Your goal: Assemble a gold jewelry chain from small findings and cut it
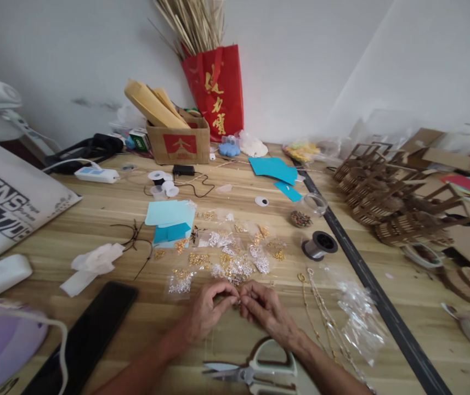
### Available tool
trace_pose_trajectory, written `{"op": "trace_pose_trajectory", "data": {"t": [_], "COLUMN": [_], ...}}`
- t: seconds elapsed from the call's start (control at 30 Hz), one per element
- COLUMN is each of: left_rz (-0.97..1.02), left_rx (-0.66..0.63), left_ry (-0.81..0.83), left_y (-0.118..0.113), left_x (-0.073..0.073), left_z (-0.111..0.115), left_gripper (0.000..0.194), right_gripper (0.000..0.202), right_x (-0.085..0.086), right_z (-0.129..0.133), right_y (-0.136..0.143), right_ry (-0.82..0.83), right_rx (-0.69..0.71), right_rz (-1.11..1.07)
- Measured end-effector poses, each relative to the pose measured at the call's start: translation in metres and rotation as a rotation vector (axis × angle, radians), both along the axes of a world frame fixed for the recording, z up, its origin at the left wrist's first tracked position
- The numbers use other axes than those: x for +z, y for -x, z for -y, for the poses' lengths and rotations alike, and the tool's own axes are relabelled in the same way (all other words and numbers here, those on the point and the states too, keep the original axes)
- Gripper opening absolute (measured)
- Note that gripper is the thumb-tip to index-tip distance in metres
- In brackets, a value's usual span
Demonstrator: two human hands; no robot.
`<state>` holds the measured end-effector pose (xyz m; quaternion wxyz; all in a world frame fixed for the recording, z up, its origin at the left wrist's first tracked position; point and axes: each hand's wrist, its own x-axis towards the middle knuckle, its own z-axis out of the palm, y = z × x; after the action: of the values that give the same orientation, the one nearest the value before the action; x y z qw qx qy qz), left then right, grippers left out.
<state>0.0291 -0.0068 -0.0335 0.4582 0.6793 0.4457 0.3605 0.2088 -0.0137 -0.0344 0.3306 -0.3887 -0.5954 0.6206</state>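
My left hand (217,302) and my right hand (264,308) meet low in the middle of the view, fingertips pinched close together. Whatever small piece sits between them is too tiny to name. Just beyond the fingers lie silver findings (235,267) and gold findings (199,259), in small clear bags and loose piles. A pair of scissors (255,373) with pale handles rests below my right hand, blades pointing left. To the right, several gold and silver chains (321,307) stretch along the table near my right forearm.
A spool of wire (319,245), a tub of beads (301,219) and clear plastic bags (360,310) are on the right. Light blue cards (169,213) lie behind the findings. A black phone (90,334) and crumpled tissue (95,263) are left. Brown wooden frames (377,192) stand far right.
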Motion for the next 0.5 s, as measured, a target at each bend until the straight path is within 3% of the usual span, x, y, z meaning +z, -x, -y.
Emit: {"op": "trace_pose_trajectory", "data": {"t": [0.3, 0.5], "left_rz": [0.007, -0.04], "left_rx": [-0.023, 0.017], "left_ry": [0.037, -0.032], "left_y": [0.0002, -0.0006], "left_x": [0.0005, -0.0065], "left_z": [0.0002, 0.002], "left_gripper": [0.015, 0.015], "right_gripper": [0.04, 0.04], "right_x": [0.0019, 0.0033], "right_z": [-0.0012, -0.0013], "right_y": [-0.0007, 0.0004], "right_ry": [0.037, 0.048], "right_rx": [0.003, -0.012], "right_rz": [-0.048, -0.051]}}
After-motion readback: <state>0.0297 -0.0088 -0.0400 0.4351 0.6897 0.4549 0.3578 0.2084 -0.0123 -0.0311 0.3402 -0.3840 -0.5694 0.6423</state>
